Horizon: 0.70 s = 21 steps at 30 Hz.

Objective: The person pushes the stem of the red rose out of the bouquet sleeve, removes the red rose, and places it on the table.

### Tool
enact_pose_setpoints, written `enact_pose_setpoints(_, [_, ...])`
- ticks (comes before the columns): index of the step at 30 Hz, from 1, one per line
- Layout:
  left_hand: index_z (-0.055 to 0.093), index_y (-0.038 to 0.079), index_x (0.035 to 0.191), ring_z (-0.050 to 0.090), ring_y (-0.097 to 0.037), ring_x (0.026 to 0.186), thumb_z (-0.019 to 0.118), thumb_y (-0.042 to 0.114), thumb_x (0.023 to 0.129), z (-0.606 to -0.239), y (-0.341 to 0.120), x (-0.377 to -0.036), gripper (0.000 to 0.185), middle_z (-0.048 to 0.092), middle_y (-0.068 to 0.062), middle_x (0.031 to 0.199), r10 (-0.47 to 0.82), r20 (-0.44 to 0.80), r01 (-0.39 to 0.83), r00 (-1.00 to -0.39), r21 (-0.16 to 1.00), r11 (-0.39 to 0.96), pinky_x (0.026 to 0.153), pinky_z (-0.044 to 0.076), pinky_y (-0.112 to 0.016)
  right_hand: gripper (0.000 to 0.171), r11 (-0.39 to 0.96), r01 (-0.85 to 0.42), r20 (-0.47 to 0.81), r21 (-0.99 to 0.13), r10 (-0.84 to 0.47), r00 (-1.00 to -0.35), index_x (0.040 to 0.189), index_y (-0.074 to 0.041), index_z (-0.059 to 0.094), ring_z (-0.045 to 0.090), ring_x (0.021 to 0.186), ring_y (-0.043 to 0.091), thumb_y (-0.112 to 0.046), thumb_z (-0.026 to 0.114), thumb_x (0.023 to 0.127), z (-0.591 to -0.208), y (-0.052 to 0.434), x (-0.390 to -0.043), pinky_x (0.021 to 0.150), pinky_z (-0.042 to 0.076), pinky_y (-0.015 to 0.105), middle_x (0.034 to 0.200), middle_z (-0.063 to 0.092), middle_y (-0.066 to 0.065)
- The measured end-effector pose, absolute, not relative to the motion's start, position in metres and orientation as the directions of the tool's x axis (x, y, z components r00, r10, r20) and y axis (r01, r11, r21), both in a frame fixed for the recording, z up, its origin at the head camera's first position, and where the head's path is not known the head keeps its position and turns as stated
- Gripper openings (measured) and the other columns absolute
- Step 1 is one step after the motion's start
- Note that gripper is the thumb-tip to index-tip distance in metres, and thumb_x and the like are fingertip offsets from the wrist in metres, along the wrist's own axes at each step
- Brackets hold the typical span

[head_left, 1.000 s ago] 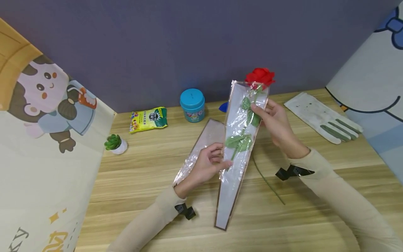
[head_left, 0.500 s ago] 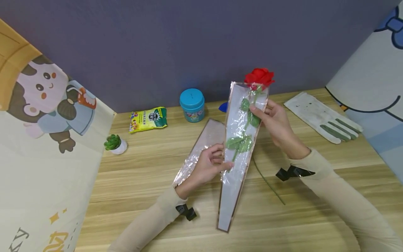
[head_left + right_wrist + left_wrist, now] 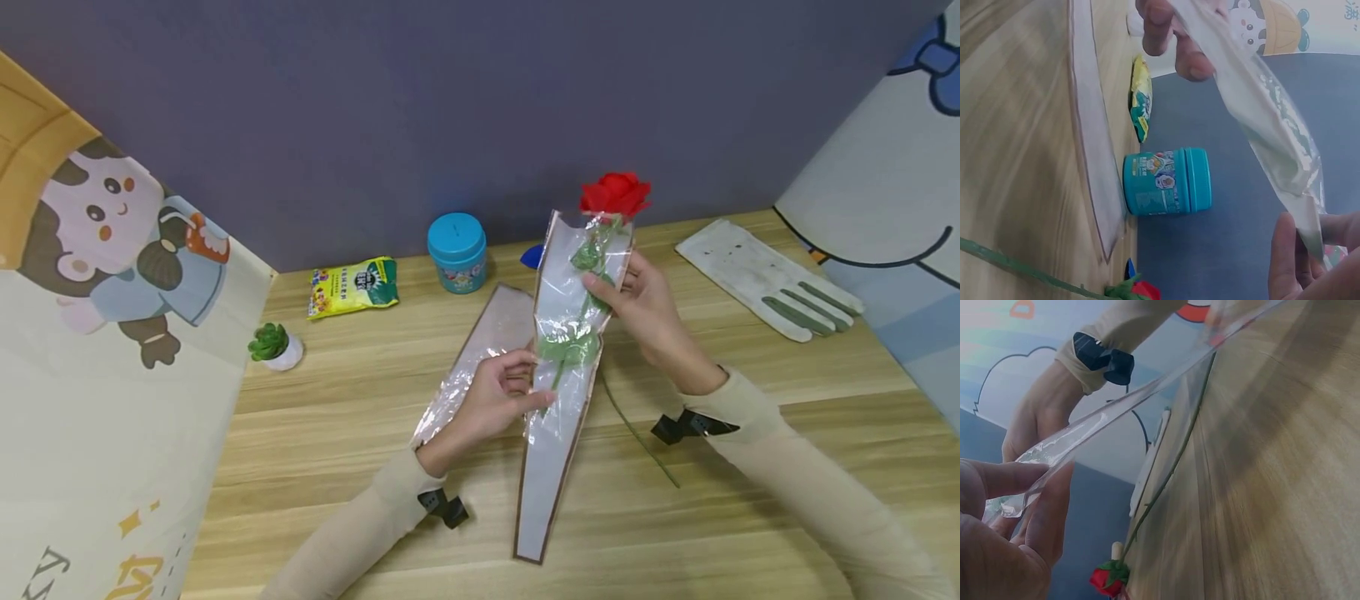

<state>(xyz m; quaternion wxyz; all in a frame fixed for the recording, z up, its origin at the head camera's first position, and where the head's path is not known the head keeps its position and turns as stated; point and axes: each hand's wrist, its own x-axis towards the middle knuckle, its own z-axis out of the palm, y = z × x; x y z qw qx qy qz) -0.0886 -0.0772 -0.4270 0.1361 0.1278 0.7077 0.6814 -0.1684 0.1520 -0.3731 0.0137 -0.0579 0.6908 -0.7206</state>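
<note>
A red artificial rose [image 3: 615, 196] stands in a clear-fronted flower sleeve [image 3: 546, 475] with a white back and brown edges. Its bloom sticks out of the wide top; its leaves and stem show through the film. My left hand [image 3: 495, 400] pinches the sleeve's left edge near the stem's lower end, thumb in front. Higher up, my right hand [image 3: 648, 312] pinches the right edge beside the upper leaves. The sleeve is off the table and slightly buckled between my hands. Beneath it lies a second rose, its stem [image 3: 637, 437] bare and its red bloom [image 3: 1109, 580] visible in the left wrist view.
Another flower sleeve [image 3: 480, 350] lies flat behind my left hand. Along the back are a yellow-green packet [image 3: 352, 286], a blue lidded tub [image 3: 457, 252] and a small blue object [image 3: 532, 256]. A potted succulent [image 3: 276, 344] stands left; a work glove [image 3: 765, 279] lies right.
My right hand has moved slightly down and left, bringing the rose and the sleeve's top with it. The sleeve now bends near its middle. My left hand has hardly moved.
</note>
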Motion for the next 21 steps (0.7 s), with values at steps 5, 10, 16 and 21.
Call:
enact_pose_setpoints(5, [0.066,-0.011,0.12,0.067,-0.002,0.073,0.08,-0.009,0.081,-0.427,-0.077,-0.088,0.041,0.072,-0.035,0.11,0.356,-0.014,-0.001,-0.934,0.999,0.038,0.068,0.06,-0.017,0.035,-0.032,-0.041,0.044,-0.999,-0.102,-0.994,0.13,-0.014,0.06,0.073,0.081,0.003,-0.011,0.073,0.098,-0.376,0.148,-0.164,0.072,0.063,0.019,0.097,0.077,-0.013])
enact_pose_setpoints(10, [0.066,-0.011,0.12,0.067,-0.002,0.074,0.08,-0.009,0.08,-0.427,-0.078,-0.087,0.042,0.072,-0.034,0.113,0.336,-0.019,-0.006,-0.942,0.999,0.04,0.069,0.06,-0.017,0.036,-0.036,-0.027,0.03,-0.999,-0.1,-0.995,0.132,-0.012,0.059,0.072,0.081,0.004,-0.01,0.072,0.098,-0.379,0.145,-0.162,0.072,0.063,0.02,0.096,0.076,-0.013])
enact_pose_setpoints(16, [0.068,-0.01,0.12,0.07,-0.002,0.081,0.08,-0.008,0.08,-0.427,-0.078,-0.088,0.042,0.074,-0.031,0.117,0.308,-0.019,-0.001,-0.951,0.998,0.057,0.076,0.063,-0.021,0.043,-0.023,-0.008,0.011,-1.0,-0.117,-0.993,0.139,-0.006,0.054,0.071,0.074,0.004,-0.008,0.07,0.099,-0.384,0.14,-0.159,0.066,0.061,0.02,0.091,0.076,-0.014])
enact_pose_setpoints(21, [0.069,-0.006,0.119,0.071,-0.006,0.086,0.083,-0.004,0.08,-0.425,-0.079,-0.089,0.042,0.075,-0.027,0.117,0.274,-0.026,0.002,-0.961,0.995,0.101,0.081,0.063,-0.022,0.052,0.03,0.008,-0.012,-1.0,-0.14,-0.99,0.147,0.0,0.047,0.071,0.073,0.004,-0.01,0.069,0.1,-0.388,0.136,-0.155,0.066,0.061,0.022,0.092,0.075,-0.018])
